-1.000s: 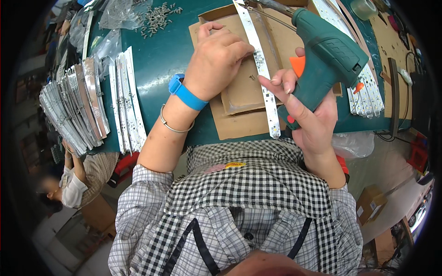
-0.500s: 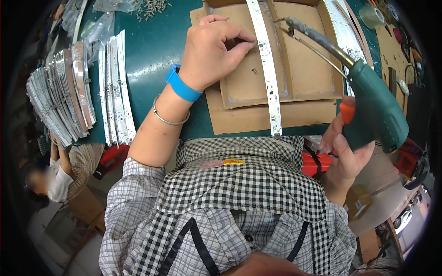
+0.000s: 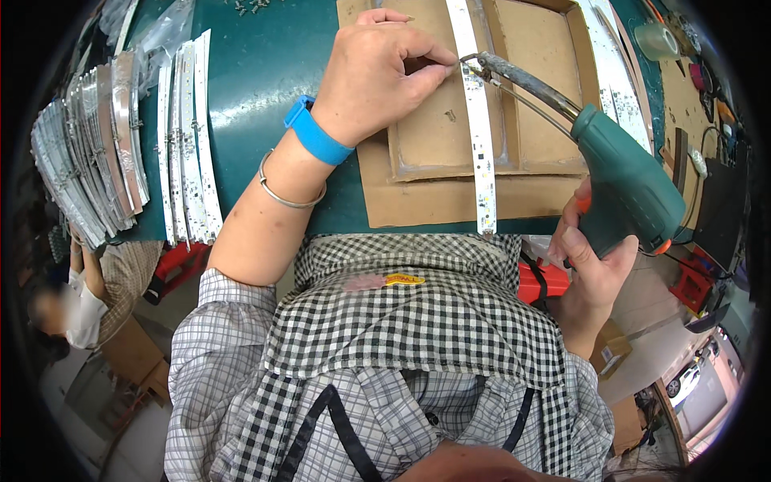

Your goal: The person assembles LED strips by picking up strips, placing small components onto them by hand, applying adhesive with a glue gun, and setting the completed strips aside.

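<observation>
A narrow white LED circuit strip [image 3: 483, 161] lies lengthwise across a shallow cardboard tray [image 3: 544, 120]. At its left edge my left hand [image 3: 369, 84] pinches with thumb and forefinger; whatever is between the fingertips is too small to name. My right hand [image 3: 594, 265] grips the handle of a green soldering gun [image 3: 630, 173] with an orange trigger. The gun's dark, bent tip reaches left over the strip, right beside my left fingertips. Whether the tip touches the strip or sits just above it, I cannot tell.
Several bundled strips [image 3: 88, 153] and a smaller stack [image 3: 186, 145] lie at the left on the green table [image 3: 249, 104]. More strips [image 3: 622, 80] lie right of the tray, near a tape roll [image 3: 657, 40]. Small screws [image 3: 252, 6] lie at the far edge. Another person [image 3: 84, 301] is at far left.
The soldering gun has moved left, bringing its tip from right of the strip onto or over it, next to my left fingertips. My left hand keeps its pinch. The whole view has shifted slightly.
</observation>
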### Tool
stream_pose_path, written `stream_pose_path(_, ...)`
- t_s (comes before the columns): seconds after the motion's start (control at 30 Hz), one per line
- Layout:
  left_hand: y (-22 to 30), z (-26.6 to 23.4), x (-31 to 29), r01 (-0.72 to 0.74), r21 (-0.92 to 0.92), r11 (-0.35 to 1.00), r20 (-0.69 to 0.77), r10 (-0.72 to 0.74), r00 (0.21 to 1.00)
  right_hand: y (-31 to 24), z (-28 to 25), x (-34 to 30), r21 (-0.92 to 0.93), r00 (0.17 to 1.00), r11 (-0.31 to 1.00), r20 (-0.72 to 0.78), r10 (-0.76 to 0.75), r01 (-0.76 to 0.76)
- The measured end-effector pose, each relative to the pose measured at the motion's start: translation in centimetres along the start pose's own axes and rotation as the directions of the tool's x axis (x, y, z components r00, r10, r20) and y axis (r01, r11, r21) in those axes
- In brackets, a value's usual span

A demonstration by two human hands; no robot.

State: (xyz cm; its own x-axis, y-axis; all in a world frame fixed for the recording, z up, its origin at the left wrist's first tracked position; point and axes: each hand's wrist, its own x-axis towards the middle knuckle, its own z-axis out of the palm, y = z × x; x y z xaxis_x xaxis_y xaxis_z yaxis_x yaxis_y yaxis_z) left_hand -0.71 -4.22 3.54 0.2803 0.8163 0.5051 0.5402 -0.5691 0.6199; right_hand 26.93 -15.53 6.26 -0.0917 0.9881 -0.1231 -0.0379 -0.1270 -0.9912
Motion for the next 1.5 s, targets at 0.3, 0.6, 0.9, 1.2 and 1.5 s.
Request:
stream_pose_path(0.3,0.3,-0.1,0.2,0.027,-0.032,0.999,0.012,-0.027,1.0,-0.6,0.2,0.4,0.041,1.0,0.999,0.003,0.029,-0.029)
stream_pose_path(0.6,0.3,0.0,0.1,0.06,-0.062,0.996,0.024,-0.059,0.998,-1.8,0.3,0.9,0.072,0.999,0.997,-0.033,0.0,0.002)
stream_pose_path(0.9,-1.6,0.5,-0.7,-0.034,-0.009,0.999,-0.041,0.034,0.999,-2.0,0.3,0.9,0.127,0.991,0.989,-0.12,-0.063,0.078)
stream_pose_path(1.2,5.1,-3.0,-0.9,-0.26,0.051,0.964,0.253,0.239,0.937,-2.8,-2.8,0.7,0.093,0.962,0.959,-0.093,-0.258,0.266)
stream_pose_path(1.5,7.7,0.3,-2.6,-0.338,-0.039,0.94,0.576,0.297,0.761,-2.9,-3.3,0.4,0.115,0.923,0.922,-0.159,-0.349,0.369)
